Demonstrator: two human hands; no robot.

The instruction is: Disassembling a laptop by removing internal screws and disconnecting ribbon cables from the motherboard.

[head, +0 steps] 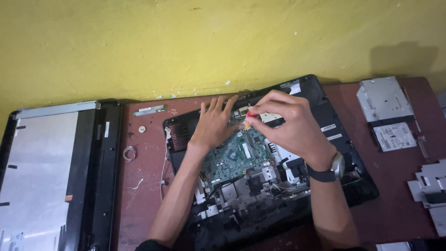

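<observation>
An opened laptop base (325, 116) lies on the dark red table (399, 209), its green circuit board (232, 160) exposed. My left hand (213, 123) rests flat on the base's upper edge, fingers spread and pressing down. My right hand (290, 123), with a wristwatch (332, 169) on the wrist, pinches a small screwdriver with a red and yellow handle (250, 118), its tip pointing down at the board near the left hand's fingers.
A detached screen panel (51, 176) lies at the left. An optical drive (383, 100) and a hard drive (395, 136) sit at the right, with grey metal brackets (432, 186) below them. Loose wire, a coin cell and a small strip lie between screen and base. A yellow wall stands behind.
</observation>
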